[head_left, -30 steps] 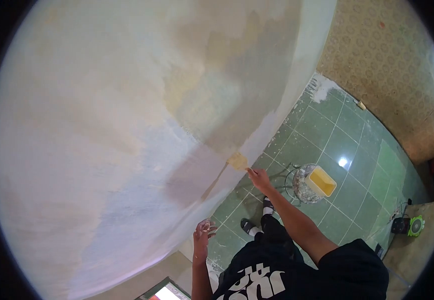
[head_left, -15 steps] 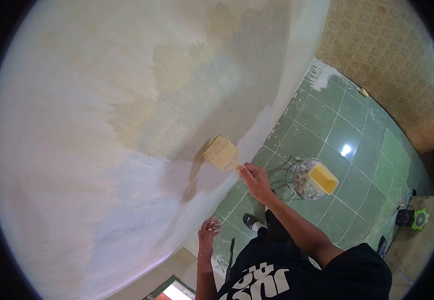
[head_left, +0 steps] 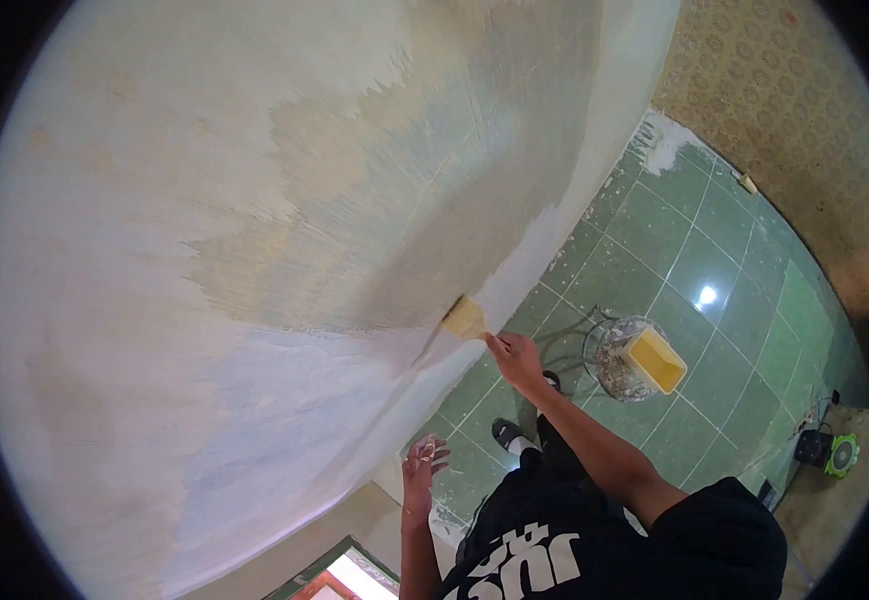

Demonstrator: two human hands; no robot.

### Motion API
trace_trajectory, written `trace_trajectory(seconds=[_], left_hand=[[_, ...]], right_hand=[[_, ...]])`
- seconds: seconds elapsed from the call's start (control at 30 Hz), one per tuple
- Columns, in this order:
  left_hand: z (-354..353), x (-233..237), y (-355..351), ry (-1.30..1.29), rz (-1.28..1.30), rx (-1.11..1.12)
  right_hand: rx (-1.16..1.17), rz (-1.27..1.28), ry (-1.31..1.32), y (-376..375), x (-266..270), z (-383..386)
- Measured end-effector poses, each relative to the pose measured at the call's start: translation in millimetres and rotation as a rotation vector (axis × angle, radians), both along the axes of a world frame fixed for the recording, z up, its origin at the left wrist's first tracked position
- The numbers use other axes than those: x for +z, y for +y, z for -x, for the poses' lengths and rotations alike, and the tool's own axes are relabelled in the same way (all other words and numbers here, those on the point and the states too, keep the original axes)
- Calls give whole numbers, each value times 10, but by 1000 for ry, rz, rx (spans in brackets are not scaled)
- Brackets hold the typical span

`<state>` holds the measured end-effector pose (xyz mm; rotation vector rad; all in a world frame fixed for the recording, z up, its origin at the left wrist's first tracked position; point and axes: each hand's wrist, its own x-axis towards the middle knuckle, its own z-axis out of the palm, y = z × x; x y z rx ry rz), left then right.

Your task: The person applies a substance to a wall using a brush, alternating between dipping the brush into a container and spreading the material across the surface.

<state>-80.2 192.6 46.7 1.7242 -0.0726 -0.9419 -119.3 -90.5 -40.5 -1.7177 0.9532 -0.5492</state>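
Note:
My right hand (head_left: pixel 517 358) is closed around the handle of a wide yellowish brush (head_left: pixel 465 318). The bristle end is against or very near the wall (head_left: pixel 285 390), close to the lower edge of a darker, damp-looking patch (head_left: pixel 475 230). My left hand (head_left: pixel 425 458) is held low beside the wall, fingers apart and marked with whitish smears, holding nothing. A yellow rectangular container (head_left: pixel 658 361) rests on a round, paint-spattered stand or bucket (head_left: pixel 617 372) to the right of my right hand.
Green floor tiles (head_left: pixel 645 235) carry white spatters. A patterned brownish surface (head_left: pixel 785 120) rises at the upper right. A black and green device (head_left: pixel 841 454) stands at the right. A framed opening (head_left: pixel 350 575) shows at the bottom.
The brush has moved right and slightly down in view and is now seen more edge-on. My left hand's fingers are spread a little more. The view has shifted slightly.

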Motion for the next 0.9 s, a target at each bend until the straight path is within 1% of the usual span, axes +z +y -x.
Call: trace_trajectory(seconds=[0.03, 0.07, 0.1, 0.13, 0.17, 0.27, 0.37, 0.4, 0.43, 0.47, 0.53, 0.57, 0.63, 0.67, 0.73, 0.8, 0.83, 0.9], left_hand=[[-7, 21, -48, -1, -19, -1], [-3, -2, -62, -3, -18, -2], [3, -41, -64, 3, -21, -3], [2, -80, -80, 7, -21, -4], [-3, -112, -95, 1, -17, -3], [21, -153, -84, 13, 22, -24], [34, -172, -95, 13, 18, -24], [34, -164, -81, 8, 6, -23], [35, -149, -70, 5, -5, -21], [41, -145, -39, 3, -6, -21], [43, -143, -1, 4, 13, 14], [40, -143, 3, 1, 23, 12], [67, -101, -11, -7, -2, 11], [82, -61, -44, -6, 2, 15], [86, 8, -135, -14, -16, -1], [69, -36, -169, 0, -28, 8], [55, -57, -191, 11, -39, 17], [26, -62, -236, 16, -28, 8]], right_hand=[[-21, 6, -94, -37, 236, -18], [-21, 7, -96, -68, 421, 30], [17, -52, -94, -90, 587, 74], [56, -108, -94, -125, 660, 81], [57, -104, -100, -146, 627, 86], [93, -194, -148, -88, 273, 145], [67, -131, -117, -54, -469, 37], [29, -85, -58, -27, -705, 14], [-9, -38, 3, -1, -774, 26], [-8, -39, 0, 44, -827, 78], [-23, 11, 76, 24, -718, 125], [-25, 21, 73, -10, -657, 130], [60, 17, 14, -25, -182, 159], [63, 21, 15, -28, 112, 144], [65, -54, -110, -84, 688, 75], [86, -95, -146, -124, 983, 95], [108, -135, -185, -141, 1028, 94], [106, -165, -182, -146, 796, 78]])
